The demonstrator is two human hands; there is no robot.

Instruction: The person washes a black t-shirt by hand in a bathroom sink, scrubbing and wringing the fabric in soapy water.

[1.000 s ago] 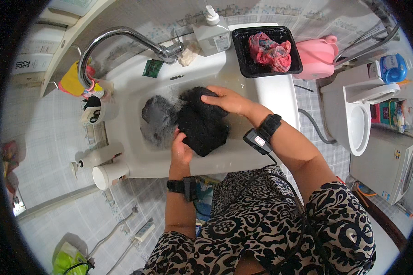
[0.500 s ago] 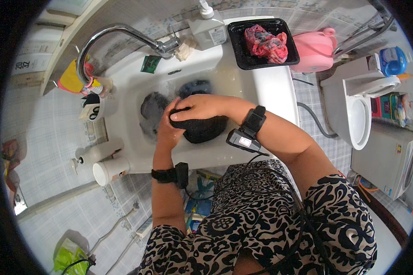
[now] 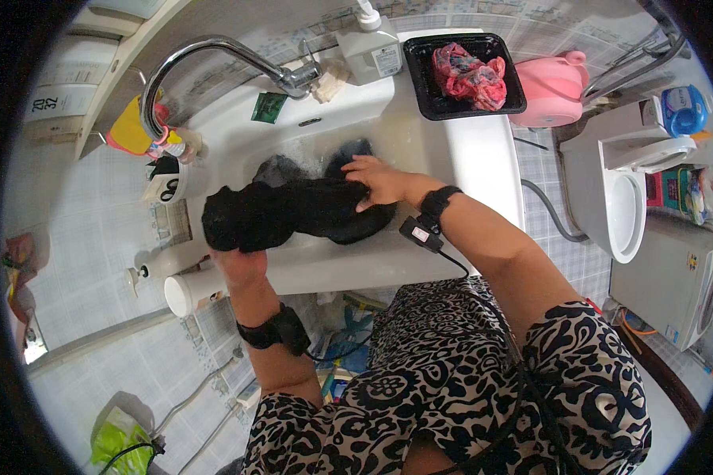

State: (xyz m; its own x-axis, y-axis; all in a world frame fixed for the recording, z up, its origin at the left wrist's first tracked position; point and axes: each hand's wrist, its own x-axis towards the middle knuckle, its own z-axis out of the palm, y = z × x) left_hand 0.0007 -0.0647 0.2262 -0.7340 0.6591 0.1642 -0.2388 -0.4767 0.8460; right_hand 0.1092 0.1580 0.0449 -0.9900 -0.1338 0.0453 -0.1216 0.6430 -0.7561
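A long black cloth (image 3: 293,207), wet-looking, stretches across the white sink (image 3: 309,277). My left hand (image 3: 242,267) bears its left end up near the sink's left front rim; the fabric covers the fingers. Over the cloth's right part lies my right hand (image 3: 380,182), fingers spread and touching it. Behind, more dark fabric (image 3: 279,169) lies in the sudsy water, and another dark piece (image 3: 348,154) shows beyond my right fingers.
A chrome faucet (image 3: 206,43) arches at the back left. Along the back rim stand a pump bottle (image 3: 371,49) and a black tray (image 3: 467,112) holding red patterned cloth (image 3: 469,77). A white tub (image 3: 181,294) and a pump bottle (image 3: 174,260) lie left of the sink.
My left hand has moved left and toward me, drawing the black cloth out lengthwise. The hands, together before, are now apart; my right hand has shifted slightly and spread its fingers.
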